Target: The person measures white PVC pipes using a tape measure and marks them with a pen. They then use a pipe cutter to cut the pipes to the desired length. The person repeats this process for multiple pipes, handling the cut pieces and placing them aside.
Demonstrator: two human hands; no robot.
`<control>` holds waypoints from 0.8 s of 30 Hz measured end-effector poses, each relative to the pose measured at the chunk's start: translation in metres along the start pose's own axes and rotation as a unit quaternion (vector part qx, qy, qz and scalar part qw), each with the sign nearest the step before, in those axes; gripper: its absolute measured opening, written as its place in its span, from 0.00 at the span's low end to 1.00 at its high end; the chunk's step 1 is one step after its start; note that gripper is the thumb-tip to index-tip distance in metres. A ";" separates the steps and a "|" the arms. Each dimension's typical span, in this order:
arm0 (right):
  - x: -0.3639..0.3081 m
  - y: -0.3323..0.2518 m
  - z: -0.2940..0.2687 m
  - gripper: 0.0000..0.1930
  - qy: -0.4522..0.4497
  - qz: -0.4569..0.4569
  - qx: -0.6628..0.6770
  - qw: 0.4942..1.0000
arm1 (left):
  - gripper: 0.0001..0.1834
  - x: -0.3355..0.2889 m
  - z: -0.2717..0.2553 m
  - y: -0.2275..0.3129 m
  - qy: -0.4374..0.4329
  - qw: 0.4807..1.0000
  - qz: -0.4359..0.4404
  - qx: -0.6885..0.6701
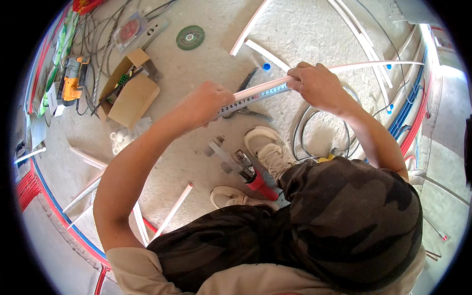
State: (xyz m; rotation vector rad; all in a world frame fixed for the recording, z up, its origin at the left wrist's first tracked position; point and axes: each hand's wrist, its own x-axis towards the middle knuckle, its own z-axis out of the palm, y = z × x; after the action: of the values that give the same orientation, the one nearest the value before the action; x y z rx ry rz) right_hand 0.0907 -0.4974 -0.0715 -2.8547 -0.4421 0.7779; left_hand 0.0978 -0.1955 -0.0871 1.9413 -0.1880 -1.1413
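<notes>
A long white pipe (373, 64) runs from my left hand past my right hand toward the far right. The printed blade of a tape measure (253, 98) lies stretched along its near side. My left hand (210, 102) is closed round the pipe and blade at the left end; the tape's case does not show. My right hand (314, 84) pinches pipe and blade together farther right. Below the blade, a dark plier-like tool (248, 114) rests on the floor, partly covered by it. Near my shoes stands a red-handled tool with a metal head (241, 164).
An open cardboard box (133, 98) with tools, a yellow power tool (73, 81) and tangled cables are at left. A green grinding disc (190, 38) lies at the back. Cut white pipes (173, 210) are scattered about. Blue and red pipes (412, 110) line the right wall.
</notes>
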 end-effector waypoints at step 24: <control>0.005 0.010 0.024 0.11 0.071 -0.128 -0.116 0.982 | 0.22 0.004 0.006 -0.010 0.045 0.997 -0.041 -0.040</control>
State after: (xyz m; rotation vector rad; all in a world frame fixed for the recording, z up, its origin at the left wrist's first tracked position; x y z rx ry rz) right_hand 0.0855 -0.5035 -0.0964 -2.9488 -0.9122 0.5020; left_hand 0.0925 -0.1950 -0.0985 1.9395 -0.0140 -1.0938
